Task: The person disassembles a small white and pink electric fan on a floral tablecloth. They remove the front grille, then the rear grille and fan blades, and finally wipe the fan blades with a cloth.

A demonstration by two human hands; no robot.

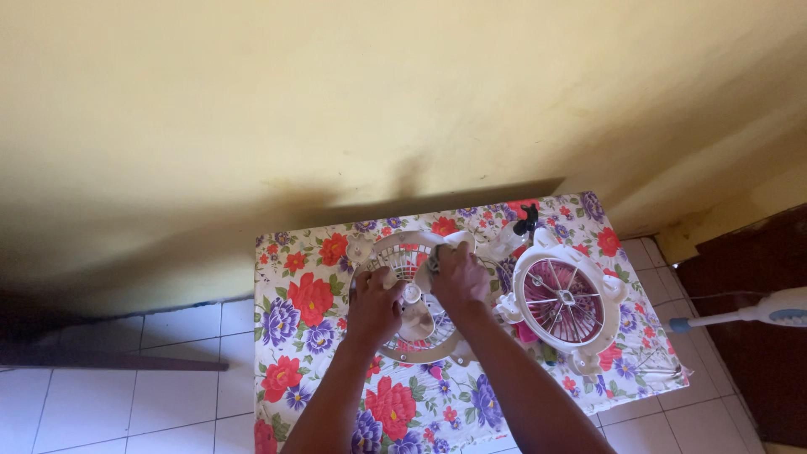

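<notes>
A small cream fan body with its grille [403, 252] lies flat on a table covered by a floral cloth [294, 336]. My left hand [374, 304] grips the fan's left blade and rim. My right hand [458, 276] presses a pale cloth [450, 244] against the fan's upper right part. A cream fan blade [418, 318] shows between my hands. To the right lies a separate white round grille [559, 298], apart from both hands.
A black knob-like piece [526, 220] sits at the table's back edge near the yellow wall. A white and blue appliance handle [756, 313] reaches in from the right over the white tiled floor. A dark door stands at far right.
</notes>
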